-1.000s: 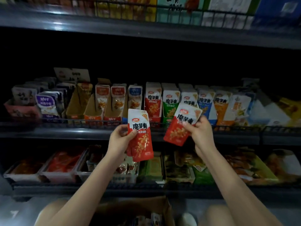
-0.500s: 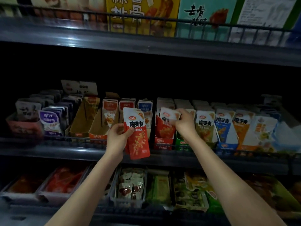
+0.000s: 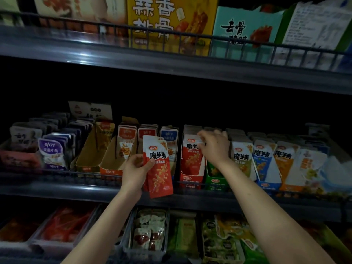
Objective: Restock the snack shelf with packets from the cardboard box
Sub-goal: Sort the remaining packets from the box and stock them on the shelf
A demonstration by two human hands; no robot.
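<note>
My left hand (image 3: 136,171) grips a small stack of red snack packets (image 3: 159,168) upright in front of the middle shelf rail (image 3: 57,176). My right hand (image 3: 214,145) reaches into the red display carton (image 3: 191,164) on that shelf, its fingertips pinching the white top edge of a red packet (image 3: 192,147) standing at the front of the carton. The cardboard box is out of view.
Green (image 3: 215,175), blue (image 3: 263,162) and orange (image 3: 285,164) cartons of packets stand to the right of the red one. Half-empty brown cartons (image 3: 91,153) and purple packets (image 3: 52,151) sit left. Large boxes (image 3: 171,23) fill the shelf above, trays (image 3: 148,231) the shelf below.
My right hand carried its red packet up from mid-air into the red carton and now holds its top edge there. The left hand kept its packets. The view tilted upward.
</note>
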